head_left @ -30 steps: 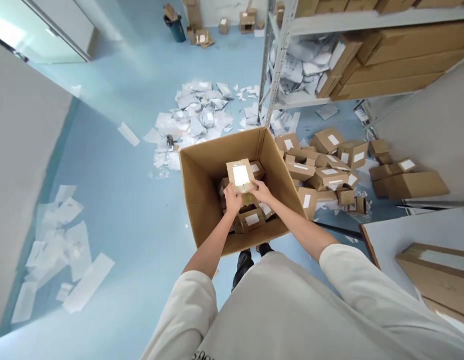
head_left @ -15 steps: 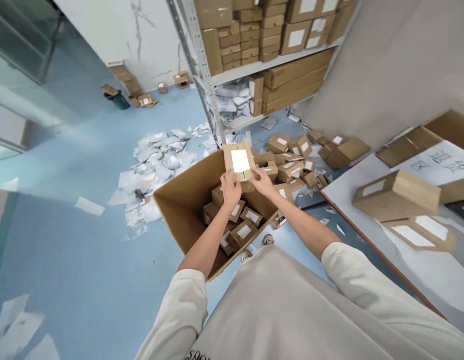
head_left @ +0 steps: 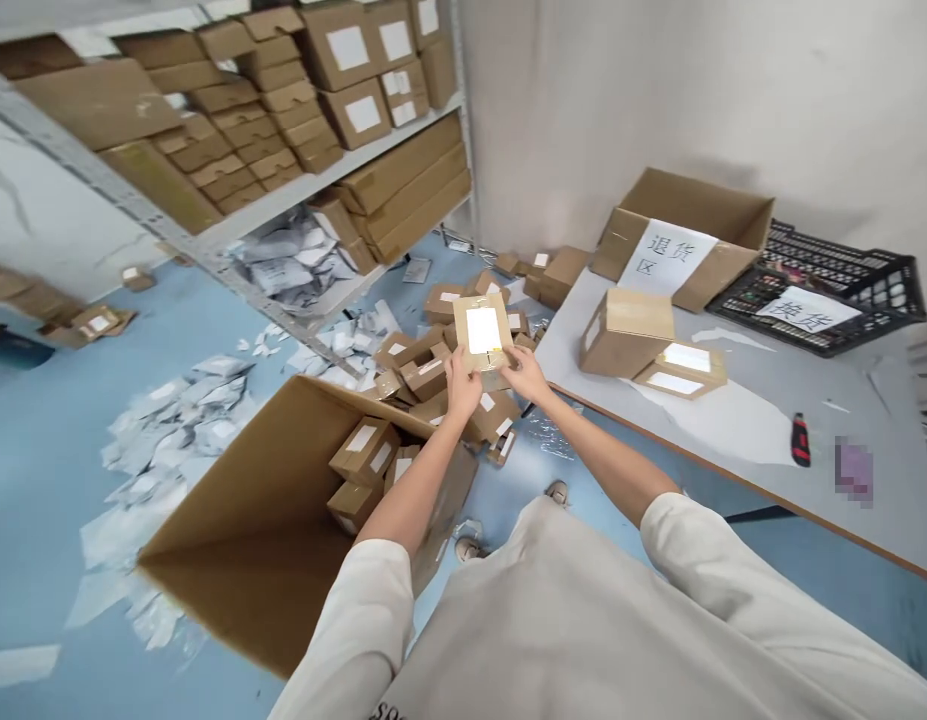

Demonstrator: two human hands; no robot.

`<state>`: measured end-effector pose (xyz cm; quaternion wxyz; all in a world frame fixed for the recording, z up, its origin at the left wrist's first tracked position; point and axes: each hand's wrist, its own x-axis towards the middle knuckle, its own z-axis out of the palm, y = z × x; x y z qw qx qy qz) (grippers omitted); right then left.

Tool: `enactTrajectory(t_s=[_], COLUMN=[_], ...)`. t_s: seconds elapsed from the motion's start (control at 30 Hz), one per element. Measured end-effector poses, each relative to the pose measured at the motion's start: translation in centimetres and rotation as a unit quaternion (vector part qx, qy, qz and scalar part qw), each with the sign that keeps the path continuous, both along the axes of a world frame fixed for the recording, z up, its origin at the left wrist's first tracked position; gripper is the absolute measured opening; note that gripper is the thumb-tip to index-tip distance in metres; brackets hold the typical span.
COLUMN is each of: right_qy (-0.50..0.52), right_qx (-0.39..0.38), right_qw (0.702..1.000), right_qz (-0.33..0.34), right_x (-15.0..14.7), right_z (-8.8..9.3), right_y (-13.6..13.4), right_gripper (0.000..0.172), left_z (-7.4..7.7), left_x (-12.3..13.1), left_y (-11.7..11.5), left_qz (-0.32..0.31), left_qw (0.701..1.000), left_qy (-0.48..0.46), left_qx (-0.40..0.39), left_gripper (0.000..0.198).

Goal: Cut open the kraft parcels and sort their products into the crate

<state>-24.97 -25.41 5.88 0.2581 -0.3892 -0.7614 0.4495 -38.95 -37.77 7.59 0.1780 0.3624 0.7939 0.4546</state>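
Observation:
A small cardboard box [head_left: 482, 330] with a white label is held up in front of me. My left hand [head_left: 461, 385] grips its near left corner, fingers closed around the edge. At the near right corner, my right hand [head_left: 526, 373] is closed on the same box. Below and to the left stands a large open carton [head_left: 238, 490] with several small labelled boxes [head_left: 364, 450] inside. My left forearm hides part of that carton. Behind the held box, more small boxes [head_left: 425, 375] lie heaped on the floor.
To the right, a white table [head_left: 740, 430] bears two cardboard boxes [head_left: 628, 330], an open carton with a paper sign [head_left: 665, 255], a black crate [head_left: 845, 290] and a red-black box cutter [head_left: 800, 440]. A metal shelf [head_left: 283, 200] stands left; loose papers [head_left: 185, 430] litter the floor.
My view has swung right toward the table, bringing the black crate and cutter into sight. The held box has moved with it, from above the large carton to beyond its right side.

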Motion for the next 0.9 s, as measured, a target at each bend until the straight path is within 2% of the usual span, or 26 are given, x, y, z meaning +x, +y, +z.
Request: enactTrajectory(t_s=[0.1,0.2,0.3,0.4,0.5,0.63,0.73,0.9], right_qy=[-0.017,-0.043,-0.068,-0.083,-0.091,-0.089,-0.087,-0.109], right_qx=[-0.017,-0.037,-0.065,-0.104,-0.129,-0.133,-0.129,-0.115], right_qw=[0.999,0.997,0.993,0.987,0.982,0.979,0.974,0.952], right_qz=[-0.033,-0.059,-0.078,-0.090,-0.099,-0.127,-0.165,-0.263], right_x=[5.0,9.6,13.5,16.6,18.4,19.5,20.4,22.9], right_z=[-1.3,-2.7,-4.2,-5.8,-7.2,-8.0,-8.0,-7.8], right_y=[4.8,8.7,11.2,12.5,13.2,14.6,16.4,19.2], right_gripper=[0.061,0.062,0.064,0.065,0.066,0.069,0.066,0.063], left_z=[-1.6,-3.6,-5.6,-7.4,-8.6,-9.4,-9.6,-10.0], left_x=[4.2,7.9,10.8,13.0,14.2,15.0,15.9,19.0], left_y=[6.1,11.1,14.8,17.0,18.4,21.2,24.4,30.3], left_qz=[-0.033,-0.062,-0.097,-0.140,-0.182,-0.224,-0.264,-0.338], left_qw=[0.999,0.997,0.992,0.985,0.976,0.967,0.958,0.933], left_qy=[-0.018,-0.035,-0.053,-0.060,-0.063,-0.066,-0.065,-0.085], left_qx=[-0.013,-0.027,-0.053,-0.084,-0.106,-0.100,-0.087,-0.093], left_gripper=[0.072,0.074,0.072,0.074,0.077,0.080,0.079,0.081])
